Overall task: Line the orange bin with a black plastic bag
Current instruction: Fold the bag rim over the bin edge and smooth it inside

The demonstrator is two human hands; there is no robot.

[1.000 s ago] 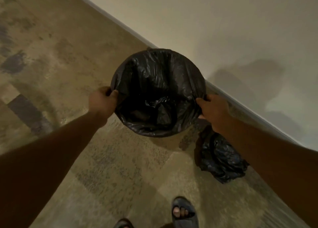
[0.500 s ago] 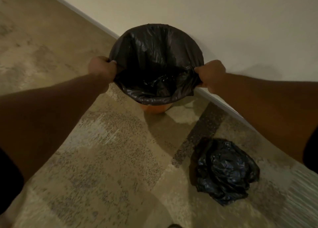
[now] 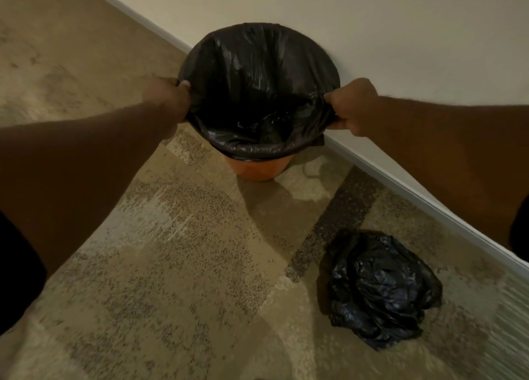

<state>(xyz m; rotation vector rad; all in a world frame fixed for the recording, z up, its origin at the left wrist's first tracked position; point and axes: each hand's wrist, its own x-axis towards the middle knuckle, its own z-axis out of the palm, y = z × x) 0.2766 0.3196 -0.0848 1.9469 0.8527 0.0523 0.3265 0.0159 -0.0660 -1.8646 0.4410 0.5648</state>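
Note:
The orange bin (image 3: pixel 259 169) stands on the carpet against the wall; only its lower wall shows. A black plastic bag (image 3: pixel 257 73) is spread open inside it, its edge folded down over the whole rim. My left hand (image 3: pixel 167 97) grips the bag's edge at the rim's left side. On the opposite side, my right hand (image 3: pixel 353 106) pinches the bag's edge at the rim. Crumpled plastic lies in the bag's bottom.
A second black bag (image 3: pixel 380 289), full and bunched up, lies on the patterned carpet (image 3: pixel 186 265) to the right, near the white baseboard (image 3: pixel 429 207). The pale wall (image 3: pixel 372 30) runs diagonally behind the bin.
The view has tilted so the bin sits lower and larger in frame, and more of its orange wall shows. Both hands stay at the same two sides of the rim, gripping the bag.

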